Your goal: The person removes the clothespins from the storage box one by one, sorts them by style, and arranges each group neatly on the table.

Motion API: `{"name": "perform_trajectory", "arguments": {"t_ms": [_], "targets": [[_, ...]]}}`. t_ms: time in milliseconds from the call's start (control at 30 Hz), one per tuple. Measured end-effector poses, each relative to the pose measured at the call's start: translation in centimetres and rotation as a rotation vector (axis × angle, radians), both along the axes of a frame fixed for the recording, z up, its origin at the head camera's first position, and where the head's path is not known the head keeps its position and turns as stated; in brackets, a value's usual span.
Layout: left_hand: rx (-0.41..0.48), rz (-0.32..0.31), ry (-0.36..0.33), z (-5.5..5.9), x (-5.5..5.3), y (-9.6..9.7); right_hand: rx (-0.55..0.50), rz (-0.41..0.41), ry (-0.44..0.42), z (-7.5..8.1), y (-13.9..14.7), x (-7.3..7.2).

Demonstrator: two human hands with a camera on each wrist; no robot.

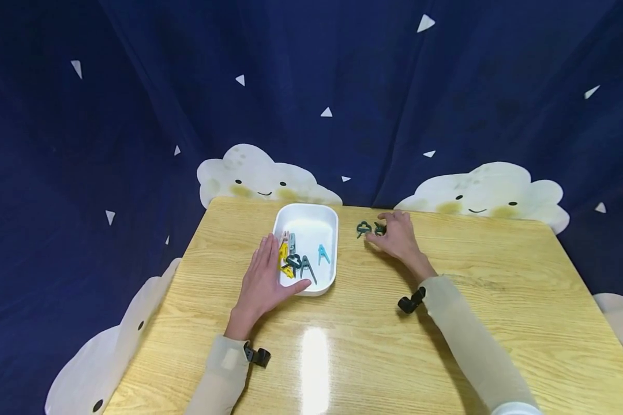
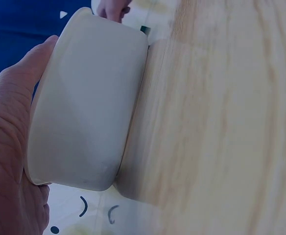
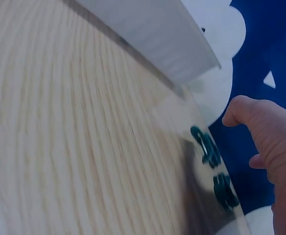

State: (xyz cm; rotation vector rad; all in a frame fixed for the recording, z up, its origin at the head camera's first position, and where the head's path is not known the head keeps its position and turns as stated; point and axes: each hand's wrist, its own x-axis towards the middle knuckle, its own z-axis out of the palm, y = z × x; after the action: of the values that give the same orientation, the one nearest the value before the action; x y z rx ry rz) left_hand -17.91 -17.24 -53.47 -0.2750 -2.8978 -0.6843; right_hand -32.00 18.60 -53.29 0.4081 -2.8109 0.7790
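My left grip (image 1: 262,281) rested outstretched against the left side of the white tray (image 1: 307,219), where several coloured clips (image 1: 293,262) lay. My right grip (image 1: 394,237) hung partly spread, holding nothing, just above two dark green clips (image 3: 209,147) on the bench (image 1: 498,288), to the right of the tray and near the bench's far edge.

Two clips (image 1: 363,230) lie right of the tray (image 1: 311,222).
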Motion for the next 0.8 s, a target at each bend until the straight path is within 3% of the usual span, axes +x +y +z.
{"name": "perform_trajectory", "arguments": {"t_ms": [567, 800], "targets": [[0.002, 0.014, -0.012, -0.1, 0.4, -0.3, -0.048, 0.135, 0.085, 2.5, -5.8, 2.6], [0.001, 0.003, -0.024, 0.1, 0.1, -0.2, -0.056, 0.147, 0.1, 3.5, -7.6, 3.5]]}}
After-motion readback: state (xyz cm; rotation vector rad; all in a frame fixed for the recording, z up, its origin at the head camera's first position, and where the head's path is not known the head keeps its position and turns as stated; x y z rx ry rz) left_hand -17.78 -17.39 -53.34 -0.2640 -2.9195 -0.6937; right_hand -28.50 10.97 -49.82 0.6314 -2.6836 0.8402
